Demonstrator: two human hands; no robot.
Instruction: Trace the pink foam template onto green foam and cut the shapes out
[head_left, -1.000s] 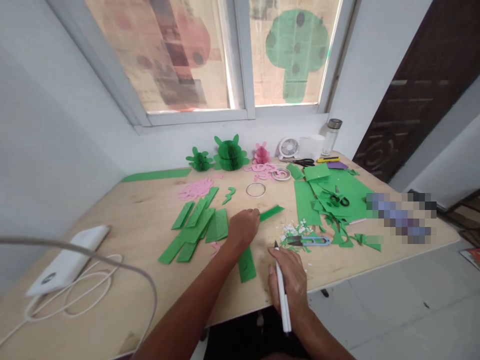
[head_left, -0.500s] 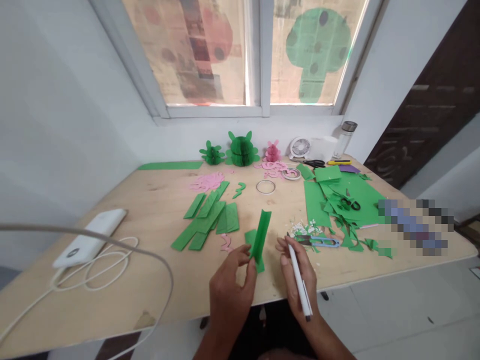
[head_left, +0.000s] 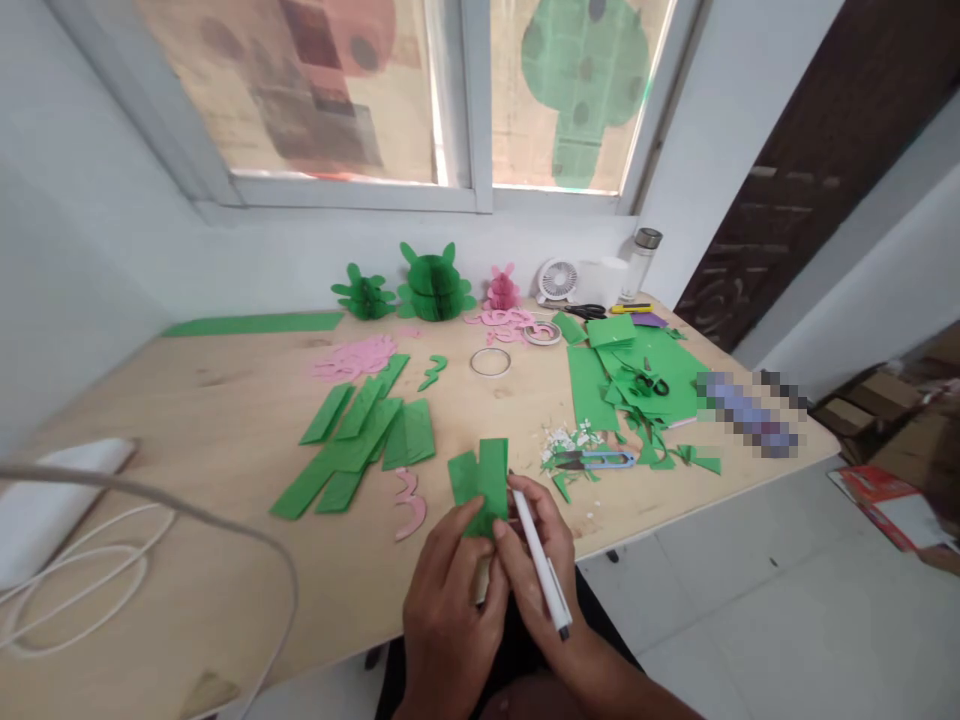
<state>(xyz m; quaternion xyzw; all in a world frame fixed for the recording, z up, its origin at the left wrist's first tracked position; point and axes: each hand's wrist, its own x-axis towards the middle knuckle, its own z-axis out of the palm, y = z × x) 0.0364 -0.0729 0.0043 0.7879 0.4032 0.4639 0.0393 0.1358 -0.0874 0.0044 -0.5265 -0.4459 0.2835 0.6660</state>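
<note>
My left hand [head_left: 454, 580] pinches a folded strip of green paper [head_left: 493, 480] near the table's front edge. Close beside it, my right hand [head_left: 544, 540] holds a white pen [head_left: 540, 560] slanting across the palm, dark end toward me. My right thumb and fingers also reach the lower right edge of the strip. Behind the strip lies another green paper piece [head_left: 463, 474], partly covered. Left of my hands are a pink paper cutout [head_left: 409, 508] and several folded green strips [head_left: 364, 440]. Blue-handled thread snips [head_left: 596, 460] lie to the right among paper scraps.
Green sheets [head_left: 592, 385] and black-handled scissors [head_left: 651, 385] lie at the right. Paper figures [head_left: 433, 290], a small fan [head_left: 558, 281] and a glass bottle [head_left: 640, 265] stand along the wall. A cable [head_left: 225, 535] crosses the left side. A tape ring [head_left: 490, 362] lies mid-table.
My hands have come together at the green strip, which now looks flatter and faces me. The right hand, still with the pen, has moved left. The view has shifted to the right.
</note>
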